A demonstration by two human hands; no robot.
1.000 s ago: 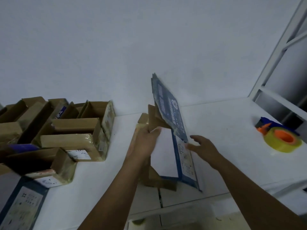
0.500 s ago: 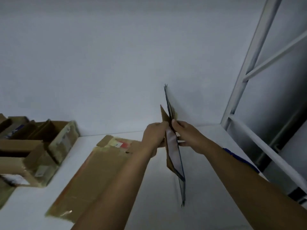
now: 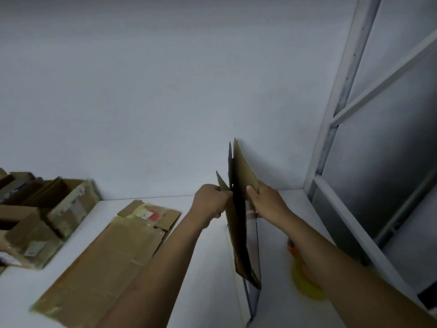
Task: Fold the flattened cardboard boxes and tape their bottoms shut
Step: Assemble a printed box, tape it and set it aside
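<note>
We are holding a flattened cardboard box [image 3: 241, 235] upright and edge-on between our hands, above the white table [image 3: 201, 287]. Our left hand [image 3: 211, 201] is curling its fingers round a brown flap on its side of the box. Our right hand [image 3: 266, 200] is pinching the opposite panel, thumb pressing the brown face, and the layers are gaping only slightly. As we are judging it, pulling on a loose flap rather than a full panel is risking a tear or a crease off the score line. The box could also be springing flat again and sliding down out of the pinch. Under our right forearm a blurred yellow tape roll [image 3: 305, 284] is lying on the table, where the box's swinging lower edge could be knocking it away. Left of our left hand another flattened carton [image 3: 111, 254] is lying flat, with folded boxes [image 3: 47, 216] beyond it.
</note>
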